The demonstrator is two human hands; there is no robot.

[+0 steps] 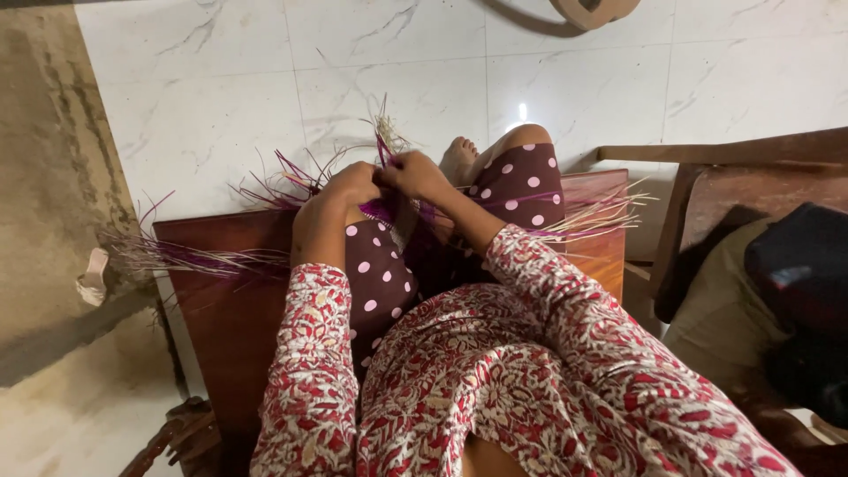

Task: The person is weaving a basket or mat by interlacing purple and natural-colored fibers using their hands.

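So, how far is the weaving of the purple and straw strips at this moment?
Done: a small woven purple patch lies on the knee, mostly hidden under the hands. In hand: the left hand and right hand pinch strips together at its top edge. Left: many loose purple strips fan out to the left and pale straw strips to the right, unwoven. It looks early.

White marble-tiled floor (221, 79) lies beneath a reddish wooden bench (225, 300).

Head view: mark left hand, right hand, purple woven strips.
left hand (340, 190), head view, back of hand.
right hand (415, 175), head view, knuckles.
purple woven strips (382, 210), head view, woven patch under both hands.
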